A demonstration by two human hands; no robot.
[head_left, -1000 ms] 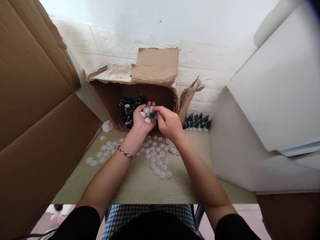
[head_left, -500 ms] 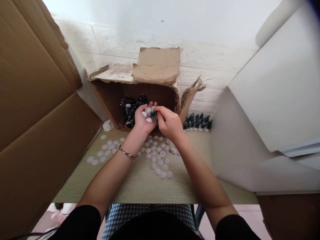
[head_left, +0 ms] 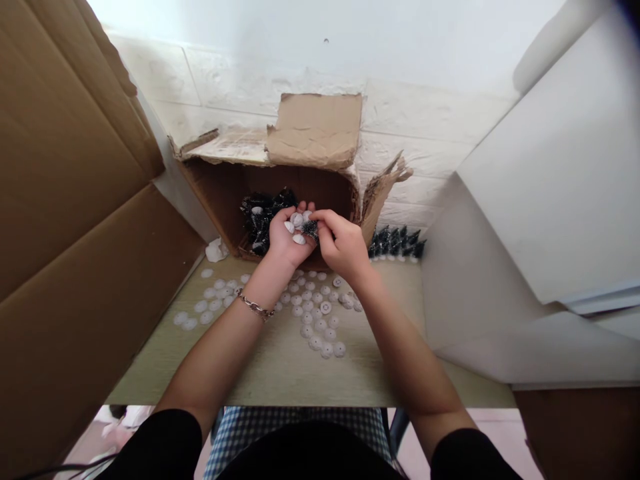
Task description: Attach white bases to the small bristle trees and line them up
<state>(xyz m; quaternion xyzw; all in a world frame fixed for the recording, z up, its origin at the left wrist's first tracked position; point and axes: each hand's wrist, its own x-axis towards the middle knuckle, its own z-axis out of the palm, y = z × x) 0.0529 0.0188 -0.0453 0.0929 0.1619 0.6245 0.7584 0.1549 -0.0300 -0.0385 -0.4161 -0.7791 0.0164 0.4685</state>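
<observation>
My left hand (head_left: 286, 241) is turned palm up at the box opening, its fingers curled around several small white round bases (head_left: 299, 239). A dark frosted miniature tree (head_left: 310, 229) lies across that palm. With thumb and index finger, my right hand (head_left: 344, 245) pinches the tree at its right end; the exact grip point is partly hidden. Behind my left hand, a heap of similar dark trees (head_left: 259, 223) rests inside the cardboard box (head_left: 213, 200), some with white bases. Many loose white bases (head_left: 320, 325) are spread over the table below my hands.
Rows of dark trees on white bases (head_left: 397, 243) stand right of the box. A torn box flap (head_left: 383, 190) juts out there. Cardboard (head_left: 90, 280) walls the left of the table (head_left: 280, 383), white panels (head_left: 500, 280) the right. A crumpled white piece (head_left: 216, 251) lies by the box.
My right hand has shifted slightly to the right, and more of the miniature tree shows between my hands. My left hand stays in nearly the same place with the white bases.
</observation>
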